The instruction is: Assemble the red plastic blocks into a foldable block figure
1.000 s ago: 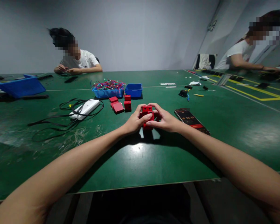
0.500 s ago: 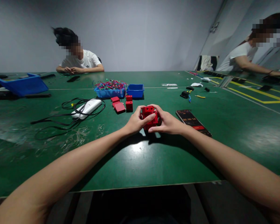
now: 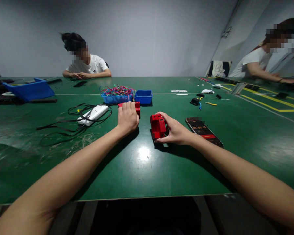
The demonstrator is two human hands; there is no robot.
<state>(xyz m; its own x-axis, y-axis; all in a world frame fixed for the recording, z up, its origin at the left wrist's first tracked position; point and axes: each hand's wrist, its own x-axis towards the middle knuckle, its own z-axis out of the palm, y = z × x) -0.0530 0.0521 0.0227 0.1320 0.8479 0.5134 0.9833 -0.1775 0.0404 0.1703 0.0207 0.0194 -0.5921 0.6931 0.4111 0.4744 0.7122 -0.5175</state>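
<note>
My right hand (image 3: 173, 130) grips a red block (image 3: 157, 126) with two round holes in its top, at the middle of the green table. Its thumb and fingers hold the block's right side. Farther left, my left hand (image 3: 128, 118) reaches over the small red pieces (image 3: 138, 110), palm down with its fingers curled and close together. It covers most of them, and what lies under its fingers is hidden.
Behind the red pieces stand a blue bin of coloured wires (image 3: 117, 98) and another blue bin (image 3: 143, 97). A white power strip (image 3: 93, 115) with black cables lies left, a phone (image 3: 204, 131) right. Two people sit at the table.
My left hand has let go of the red block and moved left onto the small red pieces. My right hand still holds the block. The view has shifted slightly.
</note>
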